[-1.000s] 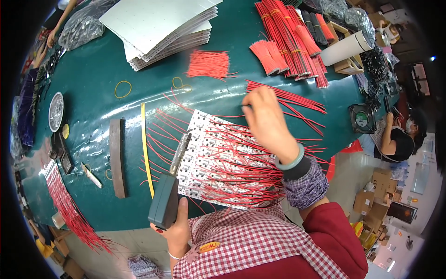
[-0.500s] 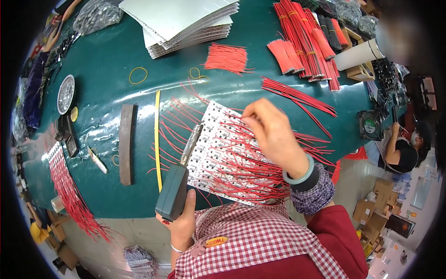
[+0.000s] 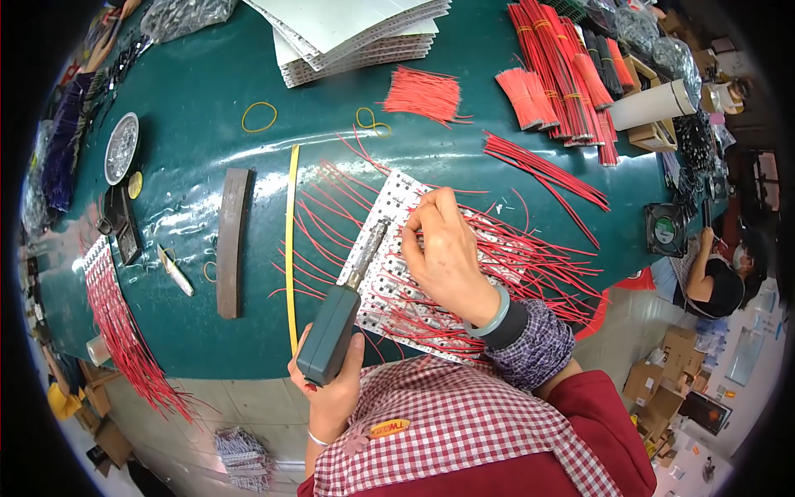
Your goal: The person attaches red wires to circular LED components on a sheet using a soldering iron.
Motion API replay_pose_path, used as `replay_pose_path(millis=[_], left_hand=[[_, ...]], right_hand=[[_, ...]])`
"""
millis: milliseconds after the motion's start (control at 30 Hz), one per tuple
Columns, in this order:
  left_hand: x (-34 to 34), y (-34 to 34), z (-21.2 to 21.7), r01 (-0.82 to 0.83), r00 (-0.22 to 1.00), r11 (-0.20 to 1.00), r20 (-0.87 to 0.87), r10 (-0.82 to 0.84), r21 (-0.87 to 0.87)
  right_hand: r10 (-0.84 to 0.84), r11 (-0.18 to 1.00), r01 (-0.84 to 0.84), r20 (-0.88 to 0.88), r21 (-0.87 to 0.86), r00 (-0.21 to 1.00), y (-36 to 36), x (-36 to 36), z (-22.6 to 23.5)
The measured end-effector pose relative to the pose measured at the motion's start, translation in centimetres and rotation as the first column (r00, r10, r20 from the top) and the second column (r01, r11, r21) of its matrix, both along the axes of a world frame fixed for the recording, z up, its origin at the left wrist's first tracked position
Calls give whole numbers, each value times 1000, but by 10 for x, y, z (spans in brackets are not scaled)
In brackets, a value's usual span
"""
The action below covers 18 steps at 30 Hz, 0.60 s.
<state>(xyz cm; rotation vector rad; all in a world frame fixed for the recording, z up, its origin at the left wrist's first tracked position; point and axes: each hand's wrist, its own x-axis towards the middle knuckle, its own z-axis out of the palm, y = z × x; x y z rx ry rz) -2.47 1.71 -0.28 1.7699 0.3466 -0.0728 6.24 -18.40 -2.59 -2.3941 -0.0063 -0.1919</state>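
Broadly, we see a wide green bench filling most of the view, and near its middle lies a white board studded with small parts and bristling with thin red wires that fan out toward three o'clock and nine o'clock. At twelve o'clock from the board sits a stack of white panels, and at one to two o'clock lie long bundles of red wire, with a smaller loose bunch of short red wires between them and the stack. A white roll stands at two o'clock near the bench edge. At nine o'clock from the board a yellow strip runs lengthwise, and beyond it a dark brown bar. Another sheaf of red wires hangs over the bench edge at eight o'clock. Our right hand rests on the board with fingers drawn narrow, thumb and forefinger pinched at a wire end near the board's upper edge. Our left hand, at six o'clock from the board, is wrapped around the grey-green handle of a soldering iron, whose metal tip reaches up onto the board just beside the right hand's fingertips. Two yellow rubber bands lie at eleven o'clock, and a round metal dish sits at ten o'clock.
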Motion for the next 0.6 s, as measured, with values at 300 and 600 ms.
replay_pose_path(millis=[300, 600], left_hand=[[12, -6, 3, 120, 987, 993, 105, -121, 20], [13, -4, 3, 152, 984, 984, 83, -160, 94]], right_hand=[[-18, 1000, 18, 44, -17, 999, -1, 4, 1], [23, 998, -24, -12, -50, 1000, -2, 5, 4]])
